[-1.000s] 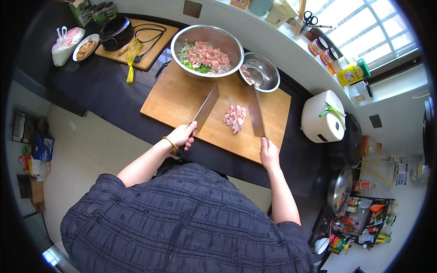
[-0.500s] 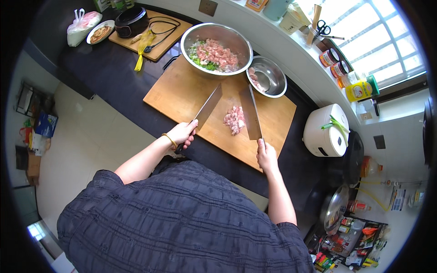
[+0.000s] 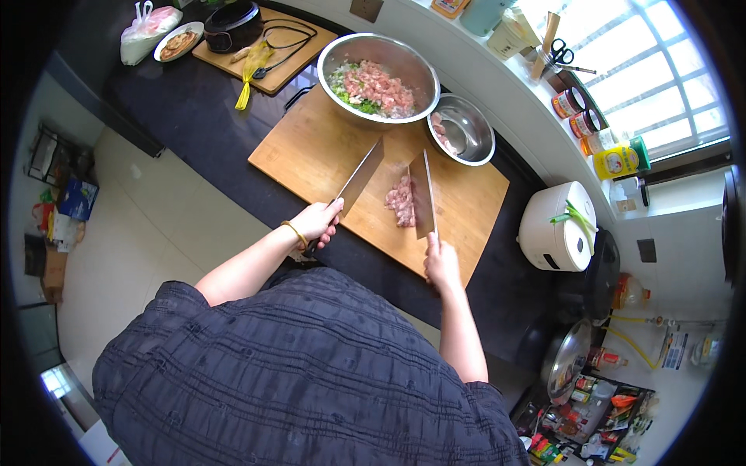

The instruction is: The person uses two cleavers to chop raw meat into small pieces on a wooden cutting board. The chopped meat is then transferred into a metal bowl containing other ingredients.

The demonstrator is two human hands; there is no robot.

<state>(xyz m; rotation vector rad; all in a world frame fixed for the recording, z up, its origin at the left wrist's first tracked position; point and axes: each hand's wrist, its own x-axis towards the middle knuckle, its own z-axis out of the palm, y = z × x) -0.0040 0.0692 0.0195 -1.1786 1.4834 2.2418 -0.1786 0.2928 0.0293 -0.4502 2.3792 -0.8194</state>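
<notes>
My left hand (image 3: pixel 317 222) is closed round the handle of a cleaver (image 3: pixel 363 180), its blade slanting over the left part of the wooden cutting board (image 3: pixel 287 155). In my right hand (image 3: pixel 441 264) is a second cleaver (image 3: pixel 423 194), its blade upright at the right edge of a small heap of chopped pink meat (image 3: pixel 401 203). Whether that blade touches the board I cannot tell. At the board's far edge stands a large steel bowl (image 3: pixel 426 70) with minced meat and chopped greens. Beside it, a smaller steel bowl (image 3: pixel 472 132) holds a few meat pieces.
A white rice cooker (image 3: pixel 544 225) with green onion on its lid stands right of the board. Far left are a smaller board (image 3: pixel 299 58) with a black pot (image 3: pixel 233 27) and cord, a plate (image 3: pixel 179 41) and a plastic bag (image 3: pixel 148 33). Jars (image 3: pixel 583 123) line the windowsill.
The right cleaver has moved left, from beside the meat to its right edge, and stands more upright. My left hand and its cleaver have hardly moved. The whole view has shifted slightly.
</notes>
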